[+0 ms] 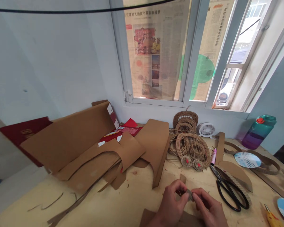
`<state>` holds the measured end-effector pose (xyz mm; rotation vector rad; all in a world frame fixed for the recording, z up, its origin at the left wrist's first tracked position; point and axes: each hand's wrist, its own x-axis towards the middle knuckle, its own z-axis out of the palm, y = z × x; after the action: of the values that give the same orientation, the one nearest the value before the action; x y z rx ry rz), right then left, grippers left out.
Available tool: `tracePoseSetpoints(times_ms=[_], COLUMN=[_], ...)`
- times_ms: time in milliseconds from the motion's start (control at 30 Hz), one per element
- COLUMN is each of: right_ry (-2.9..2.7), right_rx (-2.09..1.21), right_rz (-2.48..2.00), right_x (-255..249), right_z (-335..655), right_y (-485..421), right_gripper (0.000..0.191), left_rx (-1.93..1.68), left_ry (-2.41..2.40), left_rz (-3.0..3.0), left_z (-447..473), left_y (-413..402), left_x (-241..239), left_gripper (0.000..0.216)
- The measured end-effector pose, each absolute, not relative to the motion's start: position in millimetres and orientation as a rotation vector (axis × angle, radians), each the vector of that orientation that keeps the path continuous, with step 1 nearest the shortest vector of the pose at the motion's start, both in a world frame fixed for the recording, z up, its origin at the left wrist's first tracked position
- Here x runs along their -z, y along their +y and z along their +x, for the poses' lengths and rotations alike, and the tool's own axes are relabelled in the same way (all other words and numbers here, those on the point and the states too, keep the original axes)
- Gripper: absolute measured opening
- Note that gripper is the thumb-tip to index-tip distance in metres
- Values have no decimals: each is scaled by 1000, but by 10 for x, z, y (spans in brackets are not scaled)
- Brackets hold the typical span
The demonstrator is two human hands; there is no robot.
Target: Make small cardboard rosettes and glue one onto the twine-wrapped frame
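Observation:
My left hand (pixel 172 203) and my right hand (pixel 209 206) pinch a small grey-brown cardboard piece (pixel 190 194) between thumbs and fingers, near the table's front edge. Fingertips cover much of it, so its full shape is hidden. Just behind my left fingers a short cardboard scrap (pixel 183 178) sticks up. Under my wrists lies a brown cardboard sheet (pixel 147 217), partly hidden. To the right of my right hand rest black-handled scissors (pixel 230 187). Beyond my hands, two pleated cardboard rosettes (pixel 186 161) with red centres lean against woven ring-shaped pieces (pixel 191 142).
Cut cardboard sheets (pixel 153 135) and an opened box (pixel 71 142) fill the left. Against the wall stand a small white fan (pixel 206 129) and a teal-purple bottle (pixel 259 132). At right lie a pink marker (pixel 213 156), a blue disc (pixel 247 160) and a yellow tool (pixel 272 218).

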<state>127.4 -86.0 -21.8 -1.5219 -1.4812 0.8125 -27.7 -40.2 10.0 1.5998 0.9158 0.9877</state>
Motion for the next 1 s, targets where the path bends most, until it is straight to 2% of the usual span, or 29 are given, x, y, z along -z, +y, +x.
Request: tracePoseSetpoints(times_ms=[467, 1000], right_ry=[-1506, -1308], right_rx=[-679, -1064], right_rz=[-1505, -1453], right_x=[211, 199], right_z=[1195, 1235], right_y=[-859, -824], right_gripper=[27, 34], left_rx=[-1040, -1033], left_ry=[967, 951], left_rz=[1817, 1831], left_z=[-280, -292], left_y=[-402, -368], left_x=[-22, 9], left_gripper=[12, 14])
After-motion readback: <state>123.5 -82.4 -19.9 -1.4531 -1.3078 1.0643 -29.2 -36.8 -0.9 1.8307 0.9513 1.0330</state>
